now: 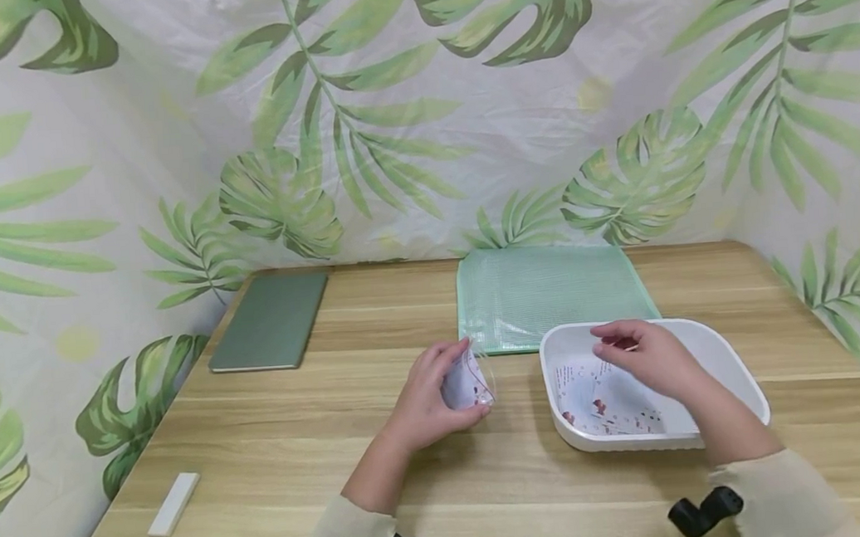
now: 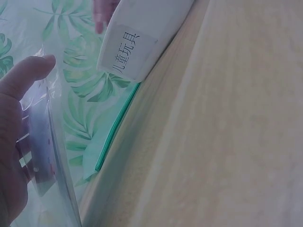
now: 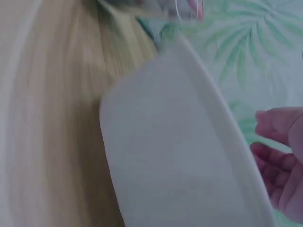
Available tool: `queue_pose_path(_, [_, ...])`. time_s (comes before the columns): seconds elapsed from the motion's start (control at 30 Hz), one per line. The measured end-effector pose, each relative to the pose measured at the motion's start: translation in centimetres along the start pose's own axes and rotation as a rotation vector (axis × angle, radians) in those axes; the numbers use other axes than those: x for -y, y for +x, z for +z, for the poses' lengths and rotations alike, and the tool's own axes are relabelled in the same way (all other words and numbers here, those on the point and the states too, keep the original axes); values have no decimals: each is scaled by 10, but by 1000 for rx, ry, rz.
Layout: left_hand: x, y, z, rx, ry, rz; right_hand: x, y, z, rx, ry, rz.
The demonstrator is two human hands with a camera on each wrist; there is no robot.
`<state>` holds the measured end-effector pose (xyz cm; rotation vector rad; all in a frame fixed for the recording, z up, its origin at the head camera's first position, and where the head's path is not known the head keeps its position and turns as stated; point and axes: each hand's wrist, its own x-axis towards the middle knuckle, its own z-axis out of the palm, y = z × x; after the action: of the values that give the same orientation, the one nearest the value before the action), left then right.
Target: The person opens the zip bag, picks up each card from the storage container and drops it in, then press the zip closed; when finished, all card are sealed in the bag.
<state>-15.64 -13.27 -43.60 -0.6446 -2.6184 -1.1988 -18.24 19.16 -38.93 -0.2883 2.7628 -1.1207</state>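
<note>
In the head view my left hand [image 1: 426, 402] holds a small clear plastic bag [image 1: 468, 381] with a red line along its edge, thumb below and fingers above. The left wrist view shows a pale printed piece inside the clear bag [image 2: 43, 151]. My right hand [image 1: 657, 361] hovers over a white plastic basket [image 1: 733, 376], its fingers loosely bent. In the right wrist view a gap shows between the thumb and fingers of the right hand [image 3: 284, 165], with nothing visible between them. White sheets with small red prints and text [image 1: 604, 406] lie inside the basket.
Behind the basket lies a green mesh pouch [image 1: 544, 294]. A dark green notebook [image 1: 269, 323] is at the back left of the wooden table [image 1: 278, 445], and a small white bar [image 1: 173, 504] at the front left. The basket's end carries a printed label [image 2: 128, 49].
</note>
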Motion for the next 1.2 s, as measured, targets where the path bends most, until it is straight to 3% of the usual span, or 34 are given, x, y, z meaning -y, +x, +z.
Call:
queue_pose_path(0.2, [1, -1, 0, 0, -4, -5, -37, 11, -13, 136, -148, 105])
queue_pose_path(0.57, [-1, -1, -1, 9, -7, -23, -58, 16, -4, 152, -262, 104])
queue_pose_path(0.93, [-1, -1, 0, 12, -12, -23, -58, 17, -7, 137, -206, 178])
queue_pose_path(1.2, [-1, -1, 0, 9, -10, -22, -52, 11, -20, 108, -108, 136])
